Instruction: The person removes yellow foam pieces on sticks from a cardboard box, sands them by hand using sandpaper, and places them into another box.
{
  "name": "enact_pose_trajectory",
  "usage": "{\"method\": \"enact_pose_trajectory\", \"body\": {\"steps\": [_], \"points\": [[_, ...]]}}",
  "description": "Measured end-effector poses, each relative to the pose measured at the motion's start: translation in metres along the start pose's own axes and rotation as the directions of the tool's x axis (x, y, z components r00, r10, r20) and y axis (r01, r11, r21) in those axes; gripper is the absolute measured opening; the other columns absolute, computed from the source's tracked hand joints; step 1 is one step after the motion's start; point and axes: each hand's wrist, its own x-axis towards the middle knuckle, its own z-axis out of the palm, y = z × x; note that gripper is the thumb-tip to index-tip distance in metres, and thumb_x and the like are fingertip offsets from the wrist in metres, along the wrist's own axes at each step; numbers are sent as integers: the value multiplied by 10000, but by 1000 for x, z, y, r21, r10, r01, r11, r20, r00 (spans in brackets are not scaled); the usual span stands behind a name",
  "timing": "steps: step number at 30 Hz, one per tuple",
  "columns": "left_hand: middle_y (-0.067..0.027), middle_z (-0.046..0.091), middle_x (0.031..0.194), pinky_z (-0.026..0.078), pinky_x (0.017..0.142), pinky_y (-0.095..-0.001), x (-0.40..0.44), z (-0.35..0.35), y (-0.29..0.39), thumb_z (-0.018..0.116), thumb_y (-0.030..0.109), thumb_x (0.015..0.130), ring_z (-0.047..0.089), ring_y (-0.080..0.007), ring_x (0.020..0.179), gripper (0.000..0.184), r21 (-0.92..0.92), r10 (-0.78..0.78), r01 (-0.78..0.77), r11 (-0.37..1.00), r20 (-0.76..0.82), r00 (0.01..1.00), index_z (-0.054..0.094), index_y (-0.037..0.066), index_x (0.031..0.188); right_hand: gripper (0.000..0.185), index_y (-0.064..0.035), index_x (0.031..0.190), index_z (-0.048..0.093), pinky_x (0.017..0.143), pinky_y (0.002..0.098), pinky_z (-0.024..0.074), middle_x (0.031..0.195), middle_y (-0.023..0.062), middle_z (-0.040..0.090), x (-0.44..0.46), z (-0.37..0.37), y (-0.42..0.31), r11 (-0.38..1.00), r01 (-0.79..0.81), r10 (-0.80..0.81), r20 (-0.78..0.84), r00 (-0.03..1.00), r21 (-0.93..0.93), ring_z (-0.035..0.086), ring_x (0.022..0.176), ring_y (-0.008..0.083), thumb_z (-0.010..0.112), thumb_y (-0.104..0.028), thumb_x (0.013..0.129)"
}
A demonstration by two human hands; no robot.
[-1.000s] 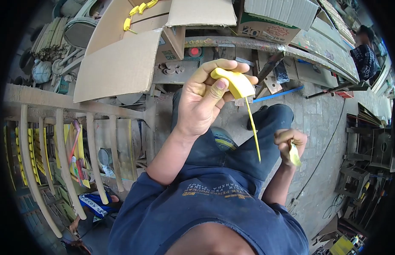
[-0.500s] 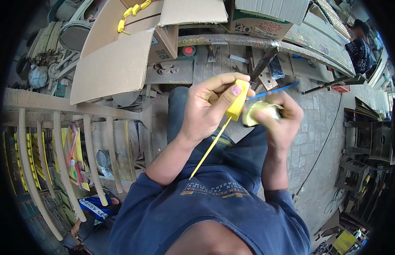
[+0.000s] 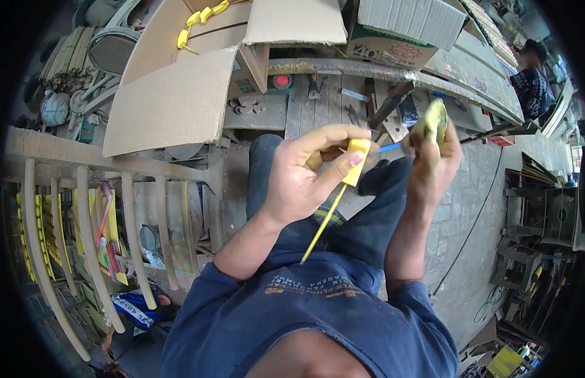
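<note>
My left hand (image 3: 295,179) pinches a small yellow-painted wooden block (image 3: 357,162) between thumb and fingers. A thin yellow stick (image 3: 324,223) comes out of the block's lower end and points down toward my shirt. My right hand (image 3: 433,170) is raised to the right, closed on a folded yellow-stained pad (image 3: 436,123). Whether the pad is cloth or sandpaper I cannot tell. The pad is apart from the block, with a gap between the two hands.
An open cardboard box (image 3: 166,104) with several yellow pieces (image 3: 205,15) stands ahead on the left. Beside it is a second carton (image 3: 393,50). A wooden rack with rods (image 3: 85,220) is at my left. A person (image 3: 533,79) sits at the far right; another is lower left.
My right hand has moved up and to the right with the pad, away from the block. The block in my left hand has shifted slightly lower and sits a little more upright.
</note>
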Motion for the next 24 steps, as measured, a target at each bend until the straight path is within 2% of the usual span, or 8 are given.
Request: {"method": "enact_pose_trajectory", "body": {"steps": [3, 6, 12, 14, 16, 20, 22, 24], "points": [[-129, 680, 974, 532, 789, -246, 2, -5, 0, 636, -6, 852, 654, -147, 889, 213, 27, 65, -64, 998, -20, 998, 618, -60, 1057, 577, 6, 1193, 474, 703, 263, 508, 959, 77, 611, -23, 2, -2, 975, -213, 187, 301, 935, 55, 610, 783, 136, 789, -30, 711], [-124, 694, 921, 546, 747, -240, 9, -3, 6, 674, -25, 812, 662, -138, 845, 153, 48, 123, -119, 992, -92, 988, 663, -62, 960, 604, 12, 1260, 426, 806, 332, 547, 1022, 154, 633, -41, 28, -24, 837, -546, 511, 328, 795, 20, 656, 902, 232, 732, 48, 741], [-174, 684, 875, 568, 772, -306, 19, -2, 15, 686, -107, 755, 679, -216, 819, 137, 126, 266, -239, 963, -285, 921, 657, -52, 877, 295, 85, 1027, 511, 586, 284, 568, 833, 211, 676, -14, 28, -38, 966, -221, 250, 246, 937, -136, 682, 665, 212, 657, 110, 773], [-162, 684, 854, 568, 716, -298, 30, -5, 20, 672, -94, 777, 675, -203, 783, 117, 234, 392, -335, 913, -270, 880, 655, -32, 876, 370, -78, 765, 324, 500, 287, 521, 793, 257, 662, 6, 38, -48, 967, -183, 220, 225, 949, -176, 647, 563, 211, 656, 85, 774], [-113, 687, 851, 531, 691, -220, 37, -14, 25, 719, -76, 750, 633, -92, 781, 129, 153, 442, -416, 897, -365, 819, 657, -35, 855, 387, -92, 717, 318, 499, 267, 512, 774, 224, 670, 37, 40, -49, 959, 8, 47, 186, 981, -284, 637, 547, 183, 676, 38, 784], [-172, 663, 874, 550, 609, -269, 36, -18, 83, 584, 11, 886, 652, -178, 758, 86, 193, 647, -617, 763, -238, 725, 573, -9, 969, 191, -35, 722, 526, 526, 239, 482, 688, 100, 653, 123, 41, -64, 724, 372, -270, 258, 928, -581, 648, 613, 146, 689, -70, 816], [-207, 623, 979, 537, 642, -369, 21, -31, 120, 431, 129, 970, 640, -293, 853, 178, 393, 714, -663, 637, 24, 700, 526, 2, 1051, 420, 69, 1087, 579, 724, 350, 558, 984, 196, 670, 191, 28, -55, 703, 450, -249, 402, 881, -551, 670, 897, 224, 696, -233, 820], [-205, 623, 976, 536, 639, -368, 13, -34, 141, 434, 137, 967, 638, -291, 845, 184, 482, 689, -691, 539, 220, 691, 528, 2, 1051, 372, 46, 1068, 601, 733, 357, 549, 968, 197, 673, 226, 43, -63, 617, 439, -261, 356, 897, -654, 670, 891, 245, 689, -198, 801]]}}
